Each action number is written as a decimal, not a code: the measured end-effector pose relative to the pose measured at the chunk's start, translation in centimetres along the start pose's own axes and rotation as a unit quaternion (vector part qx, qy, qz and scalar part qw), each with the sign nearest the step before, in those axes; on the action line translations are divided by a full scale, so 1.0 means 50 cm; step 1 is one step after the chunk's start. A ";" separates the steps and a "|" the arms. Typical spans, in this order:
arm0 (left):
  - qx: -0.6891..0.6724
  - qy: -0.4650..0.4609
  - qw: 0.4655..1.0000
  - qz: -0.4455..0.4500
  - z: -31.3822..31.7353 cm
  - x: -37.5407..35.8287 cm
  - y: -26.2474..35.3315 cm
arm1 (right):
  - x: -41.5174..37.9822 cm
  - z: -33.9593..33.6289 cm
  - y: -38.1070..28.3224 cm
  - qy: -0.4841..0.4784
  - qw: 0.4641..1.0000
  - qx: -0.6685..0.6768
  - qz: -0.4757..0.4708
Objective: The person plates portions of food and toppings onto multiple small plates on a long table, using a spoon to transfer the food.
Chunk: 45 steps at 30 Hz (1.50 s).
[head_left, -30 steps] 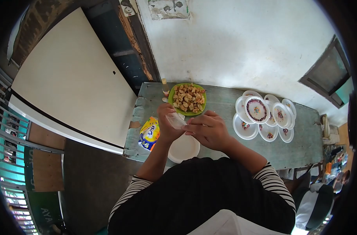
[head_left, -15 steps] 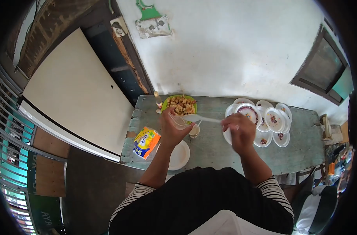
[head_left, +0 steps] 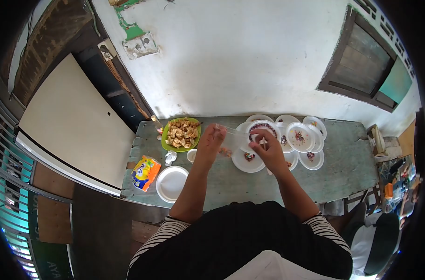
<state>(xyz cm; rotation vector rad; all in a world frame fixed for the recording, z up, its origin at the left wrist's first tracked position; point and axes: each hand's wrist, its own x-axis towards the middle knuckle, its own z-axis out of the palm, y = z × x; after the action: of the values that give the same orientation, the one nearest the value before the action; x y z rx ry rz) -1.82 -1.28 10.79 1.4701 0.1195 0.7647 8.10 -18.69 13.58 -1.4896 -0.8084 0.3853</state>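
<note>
A clear plastic bag stretches between my hands, a small clump of brownish food low in it. My left hand pinches its left edge, fingers closed, just right of the green dish. On the other side my right hand closes thumb and fingers at the right end of the bag, over the stacked plates. A thin pale stick, like a spoon handle, shows by the right palm. The green dish is heaped with fried pieces. Below it stands a small white cup.
Several white plates overlap at right, with colourful bits on them. A white bowl, a yellow-orange packet, a crumpled white piece and a bottle are at left. The table meets the wall behind.
The white spoon seen between my hands is gone from the bag's mouth. My right hand has come to the bag's edge. Both hands are farther right of the green dish; the view has shifted.
</note>
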 end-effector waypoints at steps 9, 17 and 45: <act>0.043 0.062 0.995 -0.061 0.058 -0.068 -0.036 | 0.013 -0.046 0.082 -0.064 0.995 -0.067 -0.042; 0.243 -0.011 0.969 -0.048 0.025 -0.125 0.014 | 0.002 -0.013 0.108 -0.078 0.978 -0.116 -0.157; 0.499 -0.209 0.840 0.030 0.113 -0.106 -0.051 | -0.034 -0.102 0.172 -0.169 0.935 -0.265 -0.164</act>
<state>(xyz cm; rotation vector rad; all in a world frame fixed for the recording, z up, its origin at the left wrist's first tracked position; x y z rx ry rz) -1.95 -8.63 7.28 2.6208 0.1470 0.3912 12.53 -22.81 5.41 -1.7616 -1.5032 0.1745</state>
